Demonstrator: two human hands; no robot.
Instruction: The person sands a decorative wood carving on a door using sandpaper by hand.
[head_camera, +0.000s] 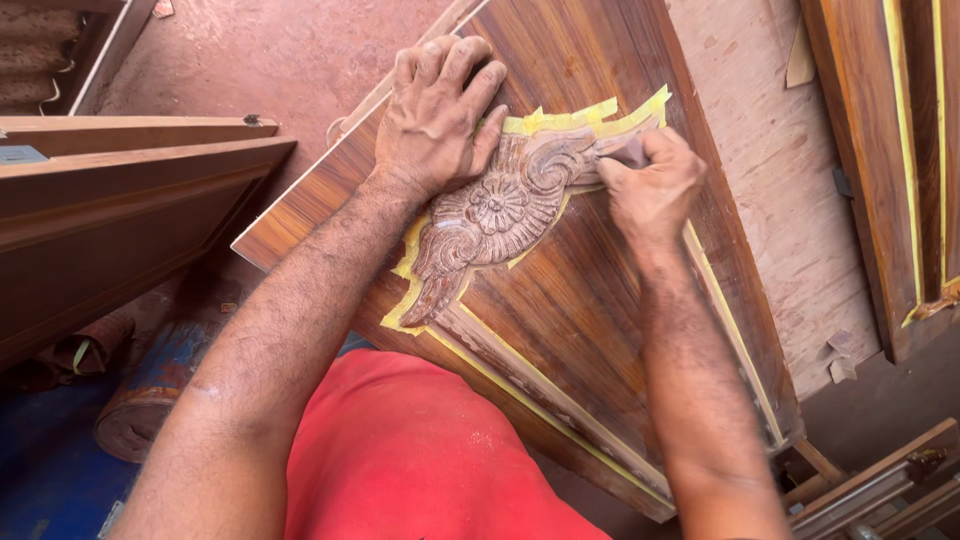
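1. pinched between the thumb and curled fingers of the right hand (652, 185) was a small folded scrap (628, 150), greyish brown, probably abrasive paper, though too little of it showed to be sure; its tip was pressed against the upper right scroll of the carved ornament (500, 212).
2. left hand (438, 112) held nothing; it lay palm down with fingers together on the wooden panel (590, 290), its heel and thumb touching the upper left edge of the carving.
3. that carving, a flower rosette with scrolls either side, sat raised at the middle of the panel, ringed by yellow masking tape (560, 120) that also ran down along the panel's raised moulding.
4. risk, as a judgement: the scrap worked right beside the tape, so a stroke that slipped off the scroll could have torn the tape and scuffed the veneer beneath it.
5. another risk: hard pressure from so tight a pinch could have blunted the fine carved ridges, or the scrap could have slid out of the fingers.
6. both forearms reached forward from the red shirt (420, 460), the left one long and nearly straight, the right one bent at the wrist so the knuckles faced upward.
7. round about lay another wooden door (110, 210) at the left, upright taped boards (880, 150) at the right, and a plywood sheet (790, 220) under the panel.
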